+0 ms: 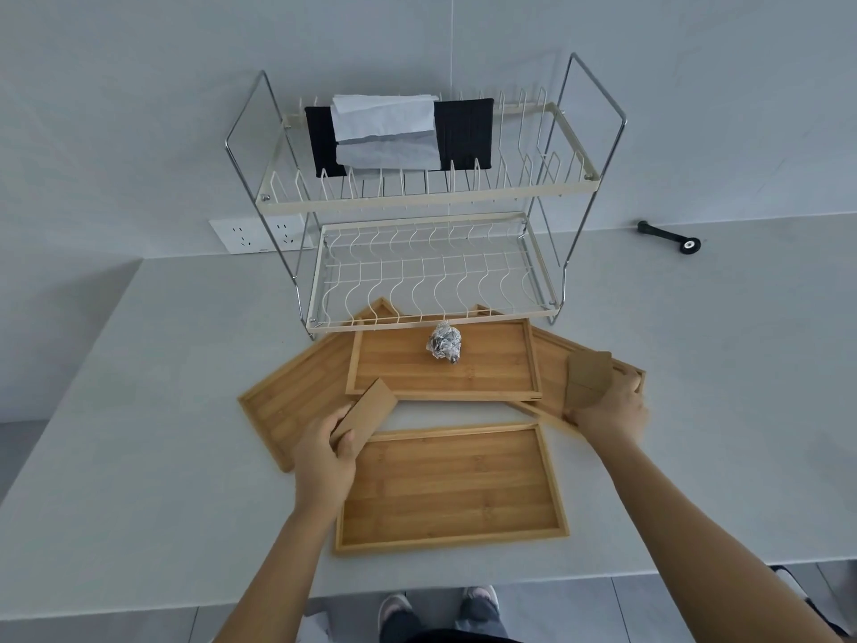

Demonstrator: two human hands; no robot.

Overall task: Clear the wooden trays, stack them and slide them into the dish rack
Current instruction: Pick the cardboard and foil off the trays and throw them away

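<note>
Wooden trays (452, 487): stiff, light, rimmed; take by long edges. My left hand (324, 450) pinches a cardboard piece (366, 413); right hand (607, 408) grips another cardboard scrap (588, 380)

Soft, even, cool daylight, faint diffuse shadows, no glare, wide-angle bending at frame edges, slight blur at right hand (611, 407)

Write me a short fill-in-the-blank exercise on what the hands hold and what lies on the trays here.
1. Each hand, left hand and right hand, holds a piece of brown ____.
2. The foil ball lies on the ____ tray.
3. The near tray holds ____.
4. The dish rack has ____ tiers.

Missing words: cardboard; middle; nothing; two
</note>
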